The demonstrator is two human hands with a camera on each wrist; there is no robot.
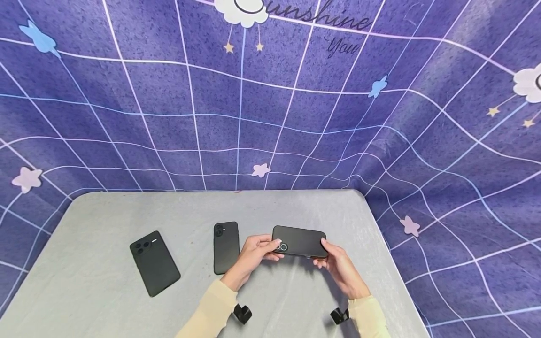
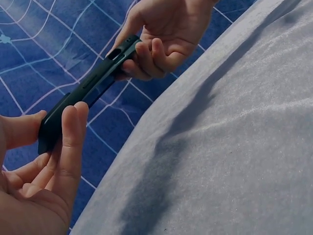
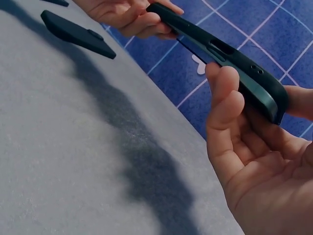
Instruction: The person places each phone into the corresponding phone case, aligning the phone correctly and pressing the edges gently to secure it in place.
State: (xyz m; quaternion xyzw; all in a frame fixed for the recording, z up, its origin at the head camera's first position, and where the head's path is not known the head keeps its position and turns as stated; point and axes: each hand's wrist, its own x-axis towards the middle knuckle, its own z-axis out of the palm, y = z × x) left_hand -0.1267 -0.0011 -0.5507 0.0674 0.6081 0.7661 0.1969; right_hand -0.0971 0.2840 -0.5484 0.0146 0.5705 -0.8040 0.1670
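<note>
Both hands hold a black phone case (image 1: pixel 301 240) sideways above the table, its back and camera opening facing up. My left hand (image 1: pixel 253 254) grips the camera end, thumb on top beside the lens rings and fingers underneath. At the other end, my right hand (image 1: pixel 340 271) pinches the corner between thumb and curled fingers. In the right wrist view, a phone (image 3: pixel 247 88) shows its edge along the underside of the case, with a thin dark edge slanting away from the rim. The left wrist view shows slots along the case's side (image 2: pixel 93 81).
A black phone (image 1: pixel 226 248) lies camera side up just left of my left hand. Farther left lies a wider black phone (image 1: pixel 155 264), tilted on the grey cloth-covered table (image 1: pixel 105 211). A purple-blue grid-patterned curtain (image 1: pixel 211 94) hangs behind and to the right.
</note>
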